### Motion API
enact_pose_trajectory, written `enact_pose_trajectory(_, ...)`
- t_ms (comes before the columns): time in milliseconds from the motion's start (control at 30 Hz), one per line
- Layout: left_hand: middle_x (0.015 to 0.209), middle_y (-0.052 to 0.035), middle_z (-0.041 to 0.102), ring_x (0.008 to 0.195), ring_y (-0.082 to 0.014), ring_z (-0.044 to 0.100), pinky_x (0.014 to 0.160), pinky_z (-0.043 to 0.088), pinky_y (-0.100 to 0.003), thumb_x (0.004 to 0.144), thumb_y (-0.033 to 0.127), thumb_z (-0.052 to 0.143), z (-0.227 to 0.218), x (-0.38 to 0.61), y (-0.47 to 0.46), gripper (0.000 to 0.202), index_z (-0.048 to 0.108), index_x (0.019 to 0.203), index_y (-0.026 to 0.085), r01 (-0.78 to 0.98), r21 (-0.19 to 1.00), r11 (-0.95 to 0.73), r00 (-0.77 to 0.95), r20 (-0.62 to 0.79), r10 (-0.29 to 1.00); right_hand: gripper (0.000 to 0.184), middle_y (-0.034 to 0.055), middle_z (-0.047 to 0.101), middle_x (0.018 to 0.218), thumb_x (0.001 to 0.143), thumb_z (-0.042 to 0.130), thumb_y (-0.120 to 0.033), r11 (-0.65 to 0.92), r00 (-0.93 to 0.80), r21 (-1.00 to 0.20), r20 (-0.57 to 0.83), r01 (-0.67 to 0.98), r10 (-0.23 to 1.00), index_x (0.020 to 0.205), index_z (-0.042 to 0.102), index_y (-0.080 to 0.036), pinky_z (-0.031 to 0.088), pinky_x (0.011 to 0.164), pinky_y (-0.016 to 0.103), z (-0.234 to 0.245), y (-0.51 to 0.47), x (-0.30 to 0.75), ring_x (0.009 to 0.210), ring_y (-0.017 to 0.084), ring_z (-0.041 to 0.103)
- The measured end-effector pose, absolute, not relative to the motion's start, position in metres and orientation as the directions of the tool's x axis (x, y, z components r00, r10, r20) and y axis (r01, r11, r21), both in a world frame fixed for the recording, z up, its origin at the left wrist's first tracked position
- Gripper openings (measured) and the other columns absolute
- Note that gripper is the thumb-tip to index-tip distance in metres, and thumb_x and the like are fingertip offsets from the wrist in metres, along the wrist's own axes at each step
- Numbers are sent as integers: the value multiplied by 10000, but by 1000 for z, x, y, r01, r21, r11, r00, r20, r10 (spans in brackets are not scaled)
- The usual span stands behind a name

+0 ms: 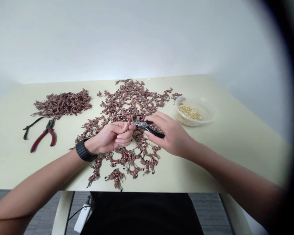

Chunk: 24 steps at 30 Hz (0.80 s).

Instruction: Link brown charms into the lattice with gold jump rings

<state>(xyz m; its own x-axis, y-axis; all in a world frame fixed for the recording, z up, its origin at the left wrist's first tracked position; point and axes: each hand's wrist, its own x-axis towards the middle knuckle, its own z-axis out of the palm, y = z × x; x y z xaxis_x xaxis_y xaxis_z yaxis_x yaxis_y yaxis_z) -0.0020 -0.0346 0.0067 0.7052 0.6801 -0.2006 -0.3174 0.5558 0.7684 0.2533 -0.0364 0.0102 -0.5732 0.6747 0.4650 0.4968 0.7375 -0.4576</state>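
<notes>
My left hand (117,135) pinches a small brown figurine (127,127), mostly hidden by the fingers. In my right hand (170,132) is a pair of black-handled pliers (150,128), whose silver jaws meet the figurine at my left fingertips. Whether the jaws grip it or only touch it I cannot tell. Beneath and around both hands spreads a loose layer of brown animal figurines (129,101) with dark feet. Several of them, such as one figurine (116,178), lie close to the table's front edge.
A denser heap of brown figurines (63,102) sits at the left. Nearer me lie red-handled pliers (45,135) and a black tool (31,127). On the right, a clear plastic bowl (203,119) holds small gold-coloured pieces (189,112). The pale table (191,176) meets a wall behind.
</notes>
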Motion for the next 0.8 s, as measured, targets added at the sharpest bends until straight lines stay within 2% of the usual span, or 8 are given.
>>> enact_pose_trajectory(100, 569, 59, 284, 472, -88, 199, 482, 258, -224, 932, 122, 503, 7, -3, -34, 81, 584, 926, 128, -337, 743, 578, 709, -204, 675, 296, 112, 659, 1126, 971, 601, -289, 768, -575, -360, 513, 530, 637, 1249, 590, -188, 519, 847, 389, 7, -36, 253, 1004, 257, 618)
enact_pose_trajectory(233, 578, 60, 284, 471, -84, 195, 476, 243, -223, 934, 126, 509, 8, -3, -35, 83, 591, 945, 117, -355, 726, 589, 713, -197, 673, 296, 121, 659, 1115, 989, 574, -282, 796, -606, -179, 559, 578, 566, 1265, 578, -172, 514, 806, 389, 5, -36, 253, 1005, 268, 607)
enact_pose_trajectory(333, 581, 61, 287, 471, -82, 200, 477, 242, -225, 942, 141, 517, 7, -3, -35, 77, 589, 950, 114, -360, 717, 597, 717, -197, 669, 293, 124, 662, 1120, 997, 568, -283, 798, -626, -104, 563, 594, 539, 1270, 577, -177, 510, 770, 381, 5, -35, 254, 1012, 272, 608)
enact_pose_trajectory(800, 567, 62, 297, 462, -85, 198, 469, 254, -219, 930, 136, 527, 7, -2, -35, 63, 584, 955, 123, -356, 714, 603, 713, -209, 669, 318, 129, 671, 1119, 1001, 585, -296, 792, -660, 31, 572, 610, 486, 1275, 579, -133, 518, 779, 376, 7, -33, 259, 1028, 268, 619)
